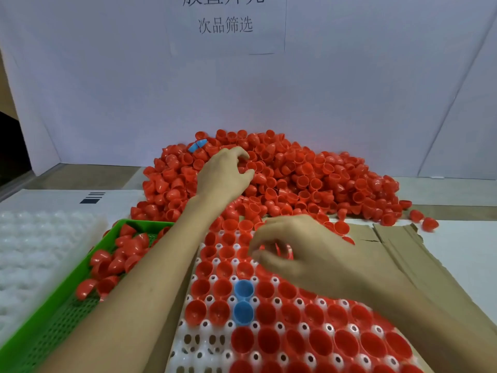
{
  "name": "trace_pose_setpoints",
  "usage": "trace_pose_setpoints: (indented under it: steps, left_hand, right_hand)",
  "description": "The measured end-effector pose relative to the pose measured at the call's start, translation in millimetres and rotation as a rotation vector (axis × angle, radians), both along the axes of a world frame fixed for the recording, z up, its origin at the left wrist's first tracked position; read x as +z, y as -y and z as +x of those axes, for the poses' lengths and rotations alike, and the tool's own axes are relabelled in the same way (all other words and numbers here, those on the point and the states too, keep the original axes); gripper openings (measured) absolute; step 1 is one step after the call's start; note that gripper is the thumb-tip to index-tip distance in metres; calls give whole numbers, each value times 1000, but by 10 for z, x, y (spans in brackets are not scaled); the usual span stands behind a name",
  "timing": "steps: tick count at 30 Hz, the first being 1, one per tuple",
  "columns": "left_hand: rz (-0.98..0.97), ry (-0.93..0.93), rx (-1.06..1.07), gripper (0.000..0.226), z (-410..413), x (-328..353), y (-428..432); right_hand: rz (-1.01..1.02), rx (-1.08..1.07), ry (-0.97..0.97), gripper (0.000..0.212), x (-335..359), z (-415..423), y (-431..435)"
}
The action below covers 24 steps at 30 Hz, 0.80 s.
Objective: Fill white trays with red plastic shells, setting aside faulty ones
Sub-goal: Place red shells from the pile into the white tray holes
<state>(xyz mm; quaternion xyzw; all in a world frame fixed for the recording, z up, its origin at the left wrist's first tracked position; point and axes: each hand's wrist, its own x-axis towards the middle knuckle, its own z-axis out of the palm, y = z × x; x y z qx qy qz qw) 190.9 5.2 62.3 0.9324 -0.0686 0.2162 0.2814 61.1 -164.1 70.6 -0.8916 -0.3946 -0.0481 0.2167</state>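
Both curled: left hand (223,176), right hand (304,254).

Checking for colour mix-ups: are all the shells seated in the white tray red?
No, two blue shells sit among red shells in the white tray.

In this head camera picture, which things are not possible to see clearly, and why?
Head view:
Right hand: motion blur; whether it holds anything is unclear.
Left hand: fingertips sink into the heap of red plastic shells; grip hidden.
White moulded plastic tray: cut by the bottom edge, partly under both forearms.
White paper sign on the wall: top line cut by upper edge.
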Motion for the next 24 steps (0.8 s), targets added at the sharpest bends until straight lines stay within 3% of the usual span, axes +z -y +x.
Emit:
trace_pose_setpoints:
  steps: [4,8,13,18,24]
  left_hand:
    - [413,-94,-4,63,434,-239,101]
    - [544,-209,1,71,751,-395,182]
    - [332,-120,-2,46,819,-540,237]
    - [-56,-20,-2,18,823,-561,110]
    - [-395,67,-2,9,724,-386,18]
  right_hand:
    - [164,-168,-75,14,-109,261,120]
    - [234,-303,-3,13,-258,654,185]
    - [187,-502,-35,43,-417,1436,177]
    - [101,-568,-75,58,-555,1965,81]
    - [-38,-644,82,32,-620,2174,-86]
